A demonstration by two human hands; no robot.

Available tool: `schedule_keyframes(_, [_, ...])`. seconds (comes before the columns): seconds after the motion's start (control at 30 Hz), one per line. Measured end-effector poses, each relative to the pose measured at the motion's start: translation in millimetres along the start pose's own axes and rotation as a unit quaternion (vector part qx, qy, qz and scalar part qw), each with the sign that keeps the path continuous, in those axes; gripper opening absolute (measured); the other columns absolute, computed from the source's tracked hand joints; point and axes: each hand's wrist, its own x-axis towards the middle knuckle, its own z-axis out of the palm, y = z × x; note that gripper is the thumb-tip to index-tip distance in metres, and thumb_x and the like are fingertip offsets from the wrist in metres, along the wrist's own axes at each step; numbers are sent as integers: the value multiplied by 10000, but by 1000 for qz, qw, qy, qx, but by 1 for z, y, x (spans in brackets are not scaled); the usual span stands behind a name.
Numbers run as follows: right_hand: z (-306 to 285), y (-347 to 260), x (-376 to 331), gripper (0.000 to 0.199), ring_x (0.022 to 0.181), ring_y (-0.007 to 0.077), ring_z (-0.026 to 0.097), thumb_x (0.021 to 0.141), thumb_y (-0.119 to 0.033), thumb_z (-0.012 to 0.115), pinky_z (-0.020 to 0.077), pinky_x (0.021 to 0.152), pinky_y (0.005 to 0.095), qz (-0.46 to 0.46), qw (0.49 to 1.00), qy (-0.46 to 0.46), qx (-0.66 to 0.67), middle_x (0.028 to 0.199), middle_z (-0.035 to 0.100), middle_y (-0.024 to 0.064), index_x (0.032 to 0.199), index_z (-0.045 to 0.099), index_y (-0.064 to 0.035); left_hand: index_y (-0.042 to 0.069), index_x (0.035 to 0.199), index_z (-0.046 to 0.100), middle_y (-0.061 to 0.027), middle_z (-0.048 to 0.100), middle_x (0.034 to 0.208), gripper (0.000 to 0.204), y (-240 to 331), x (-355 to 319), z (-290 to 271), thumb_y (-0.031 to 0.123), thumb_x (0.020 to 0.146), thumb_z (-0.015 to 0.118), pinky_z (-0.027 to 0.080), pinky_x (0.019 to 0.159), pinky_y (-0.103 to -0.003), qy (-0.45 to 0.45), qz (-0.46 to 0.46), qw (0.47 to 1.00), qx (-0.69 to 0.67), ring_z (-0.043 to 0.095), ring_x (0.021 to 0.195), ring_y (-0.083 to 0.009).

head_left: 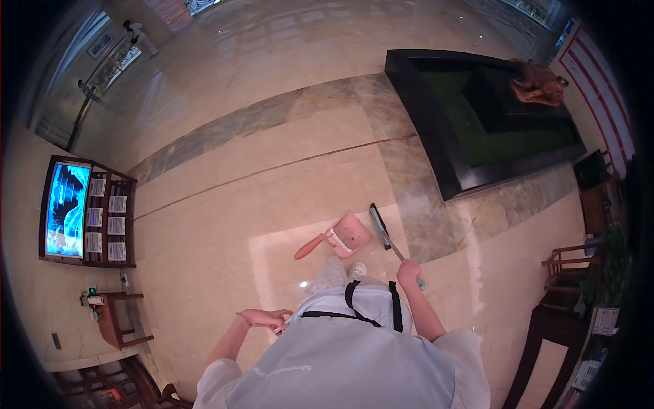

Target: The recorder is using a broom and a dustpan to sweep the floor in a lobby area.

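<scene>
I am gripping one broom (383,233) in my right hand (408,272), fingers clenched around its handle; its head is resting on the floor (225,225) just ahead of my one visible shoe (357,270). One pink dustpan (347,235) is lying on the floor beside the broom head, handle pointing left. My left hand (264,318) is curling at my waist, touching something small that I cannot make out.
</scene>
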Motion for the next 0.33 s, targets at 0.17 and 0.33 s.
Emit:
schedule_keyframes(0.17, [3,1,4,152,778,200,624,716,-147,581,472,496,362,8,999,-8,42,829,637,43,857,636,-131,53,1302,197,-96,498,1013,744,-42,-43,-26,273,727,615,390,862,-318,-110,23,990,-81,520,923,-178])
schedule_keyframes(0.33, [0,0,2,170,785,215,625,702,-196,603,476,481,402,-10,999,25,34,854,635,60,854,633,-127,92,1329,134,-126,478,1111,870,-43,-47,-23,195,648,666,330,941,-460,-13,240,906,-350,486,1024,-257])
